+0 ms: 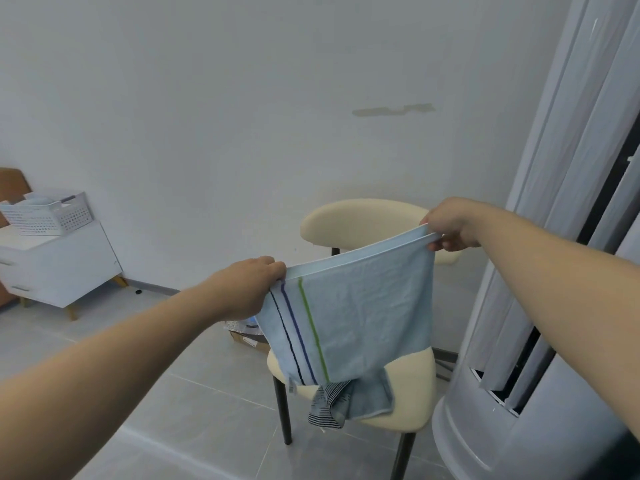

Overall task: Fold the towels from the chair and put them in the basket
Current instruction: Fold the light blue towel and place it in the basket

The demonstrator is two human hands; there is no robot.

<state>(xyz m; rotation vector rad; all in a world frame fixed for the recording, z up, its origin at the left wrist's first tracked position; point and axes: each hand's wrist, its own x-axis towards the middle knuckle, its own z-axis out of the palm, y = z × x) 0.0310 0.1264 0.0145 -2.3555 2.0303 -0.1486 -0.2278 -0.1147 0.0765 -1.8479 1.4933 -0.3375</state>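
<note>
My left hand [249, 289] and right hand [450, 226] each pinch a top corner of the soft, doubled blue towel [353, 317], hanging above the cream padded chair [412, 386]; a perforated white basket [48, 216] stands far left.

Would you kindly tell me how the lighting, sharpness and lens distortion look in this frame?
Head view: the light is soft and even, with no glare and only faint shadows; the wide lens bows the white tower air conditioner at the right edge; the blue striped towel is sharp, its stripes crisp; the distant white basket looks slightly soft.
</note>
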